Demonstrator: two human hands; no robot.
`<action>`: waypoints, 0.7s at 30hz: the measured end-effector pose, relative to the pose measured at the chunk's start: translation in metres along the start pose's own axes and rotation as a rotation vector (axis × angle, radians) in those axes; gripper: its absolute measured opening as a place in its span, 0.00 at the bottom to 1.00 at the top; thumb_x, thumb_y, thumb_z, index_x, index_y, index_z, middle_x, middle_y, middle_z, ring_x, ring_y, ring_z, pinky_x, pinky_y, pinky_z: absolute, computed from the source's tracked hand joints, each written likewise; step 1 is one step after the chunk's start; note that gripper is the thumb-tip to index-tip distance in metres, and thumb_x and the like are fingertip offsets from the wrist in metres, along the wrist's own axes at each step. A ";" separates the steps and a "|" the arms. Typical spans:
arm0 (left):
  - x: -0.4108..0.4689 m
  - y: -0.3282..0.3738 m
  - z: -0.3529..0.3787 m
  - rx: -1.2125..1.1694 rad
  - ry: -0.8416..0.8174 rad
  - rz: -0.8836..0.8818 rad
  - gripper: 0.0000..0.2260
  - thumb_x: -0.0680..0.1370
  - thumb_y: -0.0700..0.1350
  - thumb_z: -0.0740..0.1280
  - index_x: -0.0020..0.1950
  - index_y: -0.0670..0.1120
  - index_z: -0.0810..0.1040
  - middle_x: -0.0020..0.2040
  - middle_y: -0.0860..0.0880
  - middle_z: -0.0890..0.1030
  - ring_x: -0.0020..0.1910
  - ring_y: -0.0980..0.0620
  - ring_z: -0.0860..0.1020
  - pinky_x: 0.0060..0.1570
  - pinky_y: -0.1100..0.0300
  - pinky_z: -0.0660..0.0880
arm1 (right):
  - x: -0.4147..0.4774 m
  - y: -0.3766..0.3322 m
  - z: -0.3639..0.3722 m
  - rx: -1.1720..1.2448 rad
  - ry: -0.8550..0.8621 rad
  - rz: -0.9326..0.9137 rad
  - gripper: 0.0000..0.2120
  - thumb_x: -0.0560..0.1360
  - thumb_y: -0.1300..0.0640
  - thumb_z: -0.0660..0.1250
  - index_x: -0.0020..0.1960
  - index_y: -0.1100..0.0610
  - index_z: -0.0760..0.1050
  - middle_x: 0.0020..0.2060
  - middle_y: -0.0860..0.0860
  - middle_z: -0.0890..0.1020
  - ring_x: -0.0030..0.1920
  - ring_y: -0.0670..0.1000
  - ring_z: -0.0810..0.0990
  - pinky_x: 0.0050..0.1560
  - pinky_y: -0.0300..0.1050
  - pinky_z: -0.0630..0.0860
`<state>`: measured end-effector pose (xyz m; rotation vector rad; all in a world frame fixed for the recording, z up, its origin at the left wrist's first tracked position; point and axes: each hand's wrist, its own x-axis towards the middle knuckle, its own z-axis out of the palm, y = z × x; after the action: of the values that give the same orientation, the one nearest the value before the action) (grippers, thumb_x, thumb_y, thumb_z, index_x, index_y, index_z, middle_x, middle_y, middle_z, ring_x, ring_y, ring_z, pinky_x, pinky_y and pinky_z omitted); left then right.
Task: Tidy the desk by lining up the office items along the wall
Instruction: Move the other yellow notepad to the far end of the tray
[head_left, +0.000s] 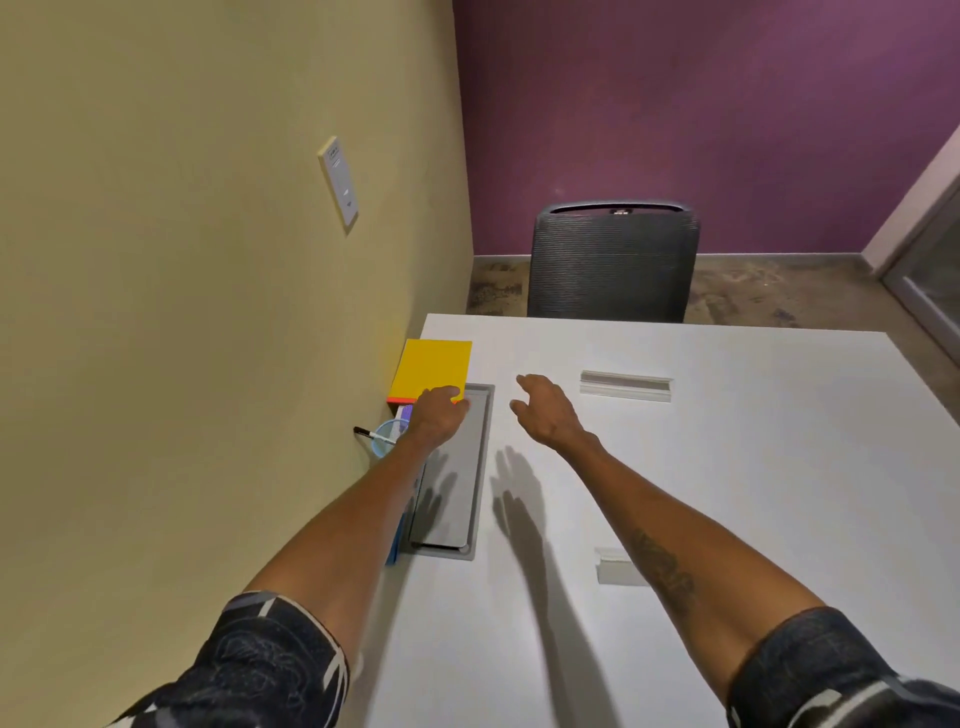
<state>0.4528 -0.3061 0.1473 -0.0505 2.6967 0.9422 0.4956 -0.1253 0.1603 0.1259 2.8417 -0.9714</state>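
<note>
Resting on the yellow pad's (431, 368) near corner, the left hand (439, 418) lies flat; right hand (545, 413) hovers wide, empty — pad looks stiff, light, best nudged by its edges.

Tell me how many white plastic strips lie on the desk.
2: one strip lies beyond the right hand; another lies nearer, partly hidden under the right forearm.

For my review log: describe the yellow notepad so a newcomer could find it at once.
Start at the beige wall on the left and follow the white desk along it toward the far corner. The yellow notepad lies flat there, the left hand on its near edge; no other item is yellow with an orange edge.
</note>
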 end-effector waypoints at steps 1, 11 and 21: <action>-0.008 0.005 0.002 0.005 -0.002 0.012 0.21 0.80 0.50 0.63 0.72 0.43 0.72 0.74 0.44 0.70 0.74 0.43 0.65 0.73 0.49 0.63 | -0.006 0.001 -0.005 -0.001 0.005 -0.003 0.25 0.81 0.54 0.60 0.76 0.59 0.62 0.75 0.56 0.64 0.75 0.57 0.62 0.74 0.50 0.60; -0.096 0.034 0.030 0.009 -0.019 0.030 0.23 0.80 0.48 0.64 0.74 0.43 0.67 0.75 0.43 0.68 0.73 0.45 0.67 0.73 0.53 0.63 | -0.069 0.012 -0.034 -0.056 0.008 -0.071 0.25 0.81 0.53 0.59 0.75 0.58 0.62 0.75 0.56 0.65 0.74 0.58 0.63 0.72 0.53 0.63; -0.175 0.035 0.061 -0.031 -0.020 -0.006 0.27 0.79 0.48 0.66 0.76 0.43 0.65 0.75 0.43 0.67 0.74 0.44 0.65 0.73 0.50 0.63 | -0.128 0.025 -0.026 -0.100 -0.070 -0.145 0.25 0.81 0.52 0.59 0.75 0.58 0.61 0.74 0.57 0.64 0.73 0.60 0.63 0.71 0.56 0.64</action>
<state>0.6322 -0.2510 0.1715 -0.0547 2.6625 0.9774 0.6227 -0.0939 0.1851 -0.1241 2.8598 -0.8393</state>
